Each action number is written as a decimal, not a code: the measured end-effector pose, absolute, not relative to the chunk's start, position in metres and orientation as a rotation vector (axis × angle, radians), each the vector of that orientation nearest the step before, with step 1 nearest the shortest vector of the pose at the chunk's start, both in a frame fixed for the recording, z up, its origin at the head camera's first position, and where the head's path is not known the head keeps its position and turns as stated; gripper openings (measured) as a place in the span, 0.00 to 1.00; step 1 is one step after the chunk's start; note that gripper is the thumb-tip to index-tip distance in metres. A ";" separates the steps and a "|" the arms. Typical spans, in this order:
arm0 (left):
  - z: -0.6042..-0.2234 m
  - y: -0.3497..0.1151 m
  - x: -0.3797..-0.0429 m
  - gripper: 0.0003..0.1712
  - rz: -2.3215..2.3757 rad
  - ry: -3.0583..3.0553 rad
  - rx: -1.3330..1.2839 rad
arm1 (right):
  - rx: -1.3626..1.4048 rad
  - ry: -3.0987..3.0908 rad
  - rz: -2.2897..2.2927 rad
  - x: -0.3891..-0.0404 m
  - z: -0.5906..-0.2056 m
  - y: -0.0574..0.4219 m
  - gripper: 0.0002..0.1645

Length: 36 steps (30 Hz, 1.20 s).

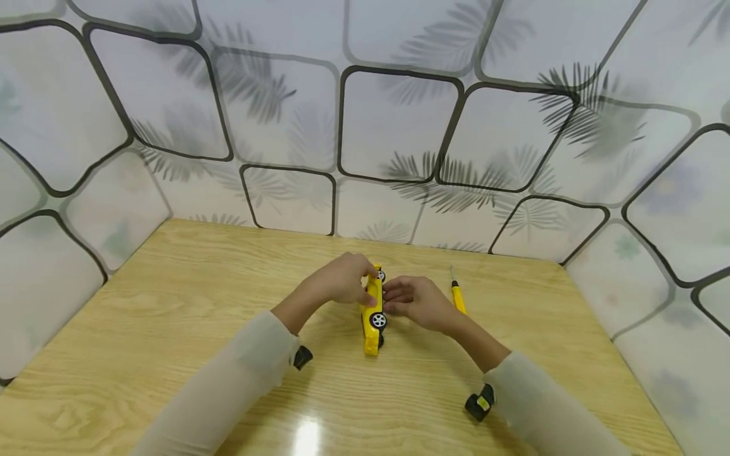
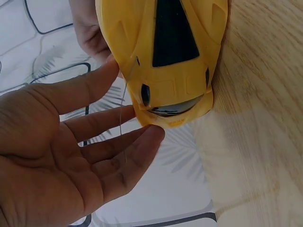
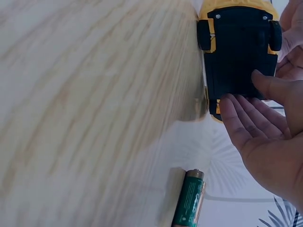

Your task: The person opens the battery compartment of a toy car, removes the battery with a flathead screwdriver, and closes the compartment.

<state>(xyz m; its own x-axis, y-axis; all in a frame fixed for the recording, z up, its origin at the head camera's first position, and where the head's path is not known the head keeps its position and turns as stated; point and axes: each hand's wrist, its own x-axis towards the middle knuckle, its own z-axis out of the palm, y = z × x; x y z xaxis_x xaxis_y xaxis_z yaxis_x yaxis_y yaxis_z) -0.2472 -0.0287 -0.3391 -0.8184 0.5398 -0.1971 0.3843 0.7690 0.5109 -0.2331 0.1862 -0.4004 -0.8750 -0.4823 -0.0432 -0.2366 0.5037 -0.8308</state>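
Observation:
A yellow toy car [image 1: 372, 307] stands on its side on the table, its wheels and black underside [image 3: 239, 59] turned to the right. My left hand [image 1: 346, 278] grips the car by its upper side, thumb and fingertips at the yellow body [image 2: 165, 85]. In the left wrist view the dark windshield [image 2: 174, 35] faces that palm. My right hand [image 1: 421, 303] is at the underside, with its fingers fairly straight. The right wrist view has its thumb [image 3: 270, 85] on the black base and its fingertips at the base's lower edge.
A screwdriver [image 1: 459, 297] with a yellow handle lies right of my right hand. In the right wrist view a green battery [image 3: 189, 201] lies on the wooden table [image 3: 94, 104]. A patterned wall covering [image 1: 393, 126] stands behind and at both sides.

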 end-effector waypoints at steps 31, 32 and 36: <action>-0.349 -0.037 -0.253 0.32 0.672 2.586 0.904 | -0.081 2.281 -1.462 -0.237 -0.374 0.167 0.15; -0.349 -0.037 -0.253 0.32 0.671 2.587 0.903 | -0.077 2.281 -1.457 -0.237 -0.374 0.166 0.13; -0.349 -0.036 -0.253 0.32 0.659 2.598 0.896 | -0.055 2.276 -1.452 -0.238 -0.373 0.165 0.10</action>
<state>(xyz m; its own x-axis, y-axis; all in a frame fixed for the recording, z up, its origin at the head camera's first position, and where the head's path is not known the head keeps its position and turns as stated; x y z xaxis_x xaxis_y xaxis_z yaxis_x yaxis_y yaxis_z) -0.2526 -0.0363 -0.3486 -0.7542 0.6412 -0.1412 0.4965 0.6977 0.5164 -0.2383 0.1650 -0.3733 -0.9033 -0.2622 -0.3395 0.1973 0.4488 -0.8716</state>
